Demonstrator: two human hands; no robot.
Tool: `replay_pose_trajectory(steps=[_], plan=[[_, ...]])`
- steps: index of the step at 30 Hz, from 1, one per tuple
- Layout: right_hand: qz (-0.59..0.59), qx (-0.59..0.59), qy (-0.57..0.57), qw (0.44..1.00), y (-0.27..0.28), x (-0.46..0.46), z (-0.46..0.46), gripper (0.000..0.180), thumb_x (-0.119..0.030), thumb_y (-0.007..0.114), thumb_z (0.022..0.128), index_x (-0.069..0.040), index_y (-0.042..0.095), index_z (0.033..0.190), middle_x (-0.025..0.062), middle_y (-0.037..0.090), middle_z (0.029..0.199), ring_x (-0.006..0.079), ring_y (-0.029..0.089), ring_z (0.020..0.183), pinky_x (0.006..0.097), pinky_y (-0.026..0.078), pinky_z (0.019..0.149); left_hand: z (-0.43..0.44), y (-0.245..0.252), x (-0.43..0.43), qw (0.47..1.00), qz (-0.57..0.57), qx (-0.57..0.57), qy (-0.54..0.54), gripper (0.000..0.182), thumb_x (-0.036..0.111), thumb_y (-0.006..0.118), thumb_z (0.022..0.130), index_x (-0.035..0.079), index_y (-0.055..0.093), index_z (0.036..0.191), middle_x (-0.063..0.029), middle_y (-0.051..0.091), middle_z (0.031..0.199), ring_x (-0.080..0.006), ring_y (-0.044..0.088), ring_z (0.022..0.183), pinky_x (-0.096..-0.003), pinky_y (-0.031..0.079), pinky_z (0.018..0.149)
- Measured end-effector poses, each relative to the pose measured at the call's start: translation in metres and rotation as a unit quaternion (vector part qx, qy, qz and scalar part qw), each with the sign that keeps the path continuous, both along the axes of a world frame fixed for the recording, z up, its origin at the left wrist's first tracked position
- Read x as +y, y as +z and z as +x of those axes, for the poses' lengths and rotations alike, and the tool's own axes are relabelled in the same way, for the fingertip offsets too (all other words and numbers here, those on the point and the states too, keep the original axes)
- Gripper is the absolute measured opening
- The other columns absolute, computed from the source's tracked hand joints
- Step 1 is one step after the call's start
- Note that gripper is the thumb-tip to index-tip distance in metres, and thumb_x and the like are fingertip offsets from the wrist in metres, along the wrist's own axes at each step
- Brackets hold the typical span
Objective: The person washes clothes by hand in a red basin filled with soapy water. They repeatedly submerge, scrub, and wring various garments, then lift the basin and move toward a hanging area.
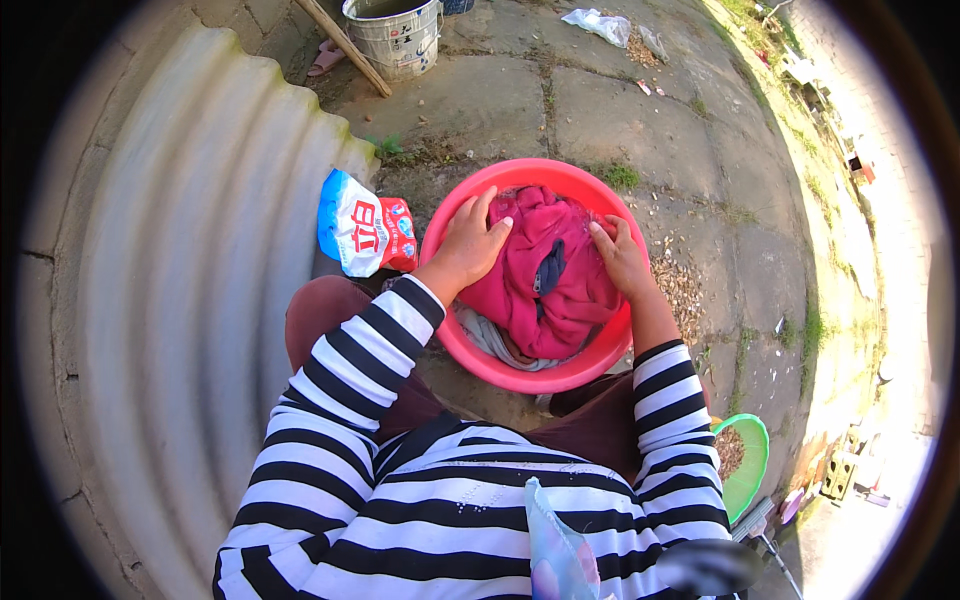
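A wet magenta garment lies heaped in a red plastic basin before me, with a dark navy piece and a zipper pull showing in its folds. My left hand is at the garment's left side, fingers spread and thumb touching the cloth. At the right side is my right hand, its thumb apart from the fingers and close to the cloth. A pale grey cloth shows beneath the garment at the basin's lower left. Some suds line the water's far edge.
A blue, white and red detergent bag stands left of the basin, beside a corrugated sheet. Farther off are a white bucket, a wooden pole and a pink slipper. A green basket sits at lower right.
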State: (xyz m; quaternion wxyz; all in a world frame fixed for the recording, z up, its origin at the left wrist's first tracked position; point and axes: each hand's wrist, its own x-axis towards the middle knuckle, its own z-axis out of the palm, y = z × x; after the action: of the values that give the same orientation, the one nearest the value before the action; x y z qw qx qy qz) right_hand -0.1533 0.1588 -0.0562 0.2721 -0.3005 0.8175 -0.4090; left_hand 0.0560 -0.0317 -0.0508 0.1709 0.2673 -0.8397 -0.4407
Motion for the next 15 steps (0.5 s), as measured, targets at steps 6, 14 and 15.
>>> replay_pose_trajectory(steps=[6,14,15], plan=[[0.037,-0.102,-0.024,0.994,-0.001,-0.027,0.007,0.076,-0.048,0.072,0.084,0.004,0.048,0.134,0.0206,0.058,0.13,0.0314,0.057,0.12,0.0372,0.045,0.101,0.003,-0.005,-0.006,0.902,0.422,-0.042,0.086,0.079,0.043,0.066,0.088,-0.009,0.038,0.14,-0.0255,0.053,0.135,-0.0326,0.058,0.118,-0.042,0.047,0.098],[-0.047,-0.513,-0.098,0.851,0.004,-0.041,0.014,0.046,-0.026,0.071,0.084,-0.001,0.06,0.122,0.0127,0.068,0.113,0.0256,0.067,0.1,0.0385,0.054,0.092,-0.026,0.004,-0.003,0.766,0.64,0.008,0.056,0.052,0.012,0.07,0.077,0.001,0.055,0.126,-0.0131,0.067,0.113,-0.0262,0.067,0.094,-0.0393,0.053,0.088],[-0.084,-0.516,-0.099,0.847,-0.002,-0.034,0.008,0.042,-0.022,0.069,0.085,-0.001,0.061,0.12,0.0124,0.069,0.112,0.0254,0.068,0.099,0.0383,0.054,0.092,-0.031,0.012,0.001,0.796,0.601,0.053,0.049,0.051,0.011,0.07,0.077,0.001,0.056,0.125,-0.0127,0.066,0.113,-0.0251,0.066,0.096,-0.0387,0.053,0.089]])
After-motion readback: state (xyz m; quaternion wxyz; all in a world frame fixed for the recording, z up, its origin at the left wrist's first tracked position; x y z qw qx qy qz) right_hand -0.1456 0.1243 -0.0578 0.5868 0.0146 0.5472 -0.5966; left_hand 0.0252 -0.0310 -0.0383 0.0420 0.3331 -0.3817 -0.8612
